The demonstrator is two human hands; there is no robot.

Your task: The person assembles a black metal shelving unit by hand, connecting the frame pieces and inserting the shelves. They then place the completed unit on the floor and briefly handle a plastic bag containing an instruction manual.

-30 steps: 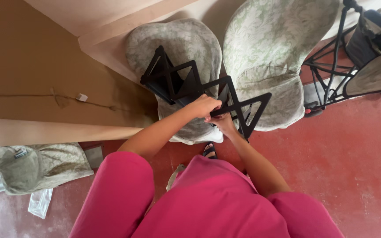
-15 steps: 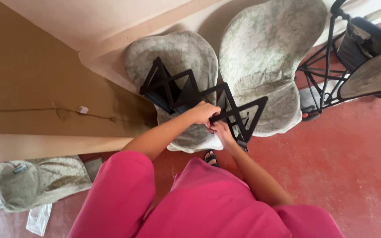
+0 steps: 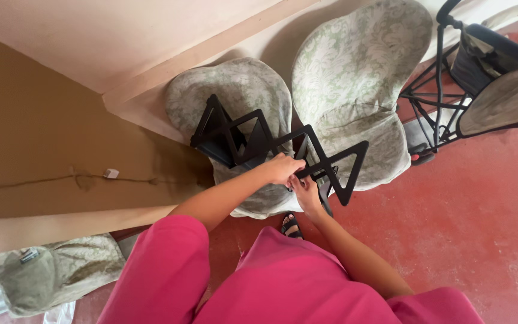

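Note:
A black flat frame of linked triangles (image 3: 253, 141) lies across the front of two floral-covered cushioned chairs. My left hand (image 3: 283, 168) is closed over the frame's middle bar from above. My right hand (image 3: 305, 192) grips the frame just below that, at a lower bar beside the rightmost triangle (image 3: 350, 173). Both arms reach forward from pink sleeves. One sandalled foot (image 3: 291, 225) shows under the hands on the red floor.
The left chair (image 3: 235, 90) and right chair (image 3: 355, 78) stand against a cream wall. A black metal chair frame (image 3: 451, 102) with a grey seat stands at the far right. Another floral cushion (image 3: 49, 273) lies at lower left. A cable runs along the brown wall (image 3: 43, 132).
The view has shifted slightly; the frame and both hands sit a little lower and more central. Both hands keep their grip on the black frame.

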